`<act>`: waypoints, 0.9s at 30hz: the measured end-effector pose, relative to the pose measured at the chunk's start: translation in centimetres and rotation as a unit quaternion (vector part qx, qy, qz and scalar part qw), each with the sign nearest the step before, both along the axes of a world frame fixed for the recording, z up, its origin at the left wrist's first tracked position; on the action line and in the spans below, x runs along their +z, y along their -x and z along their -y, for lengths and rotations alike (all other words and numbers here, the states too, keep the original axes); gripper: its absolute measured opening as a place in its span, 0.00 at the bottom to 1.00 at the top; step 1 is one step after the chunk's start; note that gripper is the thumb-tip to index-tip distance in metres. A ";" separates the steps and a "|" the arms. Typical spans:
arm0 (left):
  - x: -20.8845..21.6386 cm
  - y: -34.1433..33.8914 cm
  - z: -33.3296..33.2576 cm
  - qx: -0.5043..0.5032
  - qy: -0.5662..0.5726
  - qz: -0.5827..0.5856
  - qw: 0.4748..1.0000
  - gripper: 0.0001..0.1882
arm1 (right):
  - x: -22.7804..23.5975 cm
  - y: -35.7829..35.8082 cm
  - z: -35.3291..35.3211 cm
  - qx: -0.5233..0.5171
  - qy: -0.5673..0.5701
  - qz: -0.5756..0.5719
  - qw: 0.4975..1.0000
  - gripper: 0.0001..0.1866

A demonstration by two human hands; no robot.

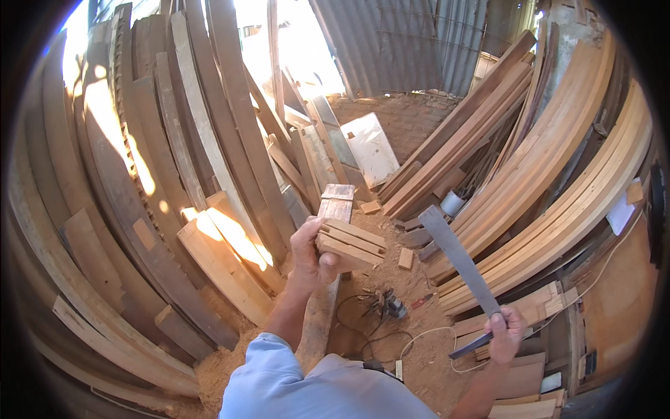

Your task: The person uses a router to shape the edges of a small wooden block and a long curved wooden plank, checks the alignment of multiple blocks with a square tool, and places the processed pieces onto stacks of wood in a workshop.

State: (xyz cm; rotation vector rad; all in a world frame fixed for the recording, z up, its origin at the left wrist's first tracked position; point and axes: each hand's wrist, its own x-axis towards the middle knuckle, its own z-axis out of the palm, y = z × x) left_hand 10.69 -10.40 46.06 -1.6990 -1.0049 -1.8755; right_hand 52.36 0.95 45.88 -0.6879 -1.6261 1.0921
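My left hand [309, 246] is closed around a short wooden piece [352, 241] with long slots cut into its end, held above a narrow wooden bench [337, 201]. From this angle I cannot tell whether it is one slotted piece or several laid together. Off to the right, my right hand [505, 334] grips what looks like a carpenter's square [460, 258]. Its long flat grey blade points up and to the left, and a shorter dark arm sticks out below the hand. The square and the wooden piece are apart.
Leaning boards [199, 133] crowd the left side, and stacked planks [551, 167] line the right. A corded power tool [393, 305] lies on the sawdust-covered floor beside a red-handled tool [422, 301]. A small wood offcut [405, 258] lies nearby. A white cable [433, 329] runs across the floor.
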 end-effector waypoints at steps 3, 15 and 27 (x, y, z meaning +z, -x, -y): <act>1.0 -0.5 0.1 0.016 0.001 -0.054 0.998 0.35 | 2.4 0.2 -0.7 0.025 -0.054 0.022 0.998 0.16; 1.6 0.2 0.2 -0.058 0.058 -0.120 0.989 0.33 | 6.8 3.7 -1.4 0.077 -0.083 0.054 0.992 0.15; 2.8 -0.2 0.4 -0.080 0.088 -0.114 0.986 0.31 | 7.2 3.3 -1.6 0.076 -0.088 0.074 0.990 0.17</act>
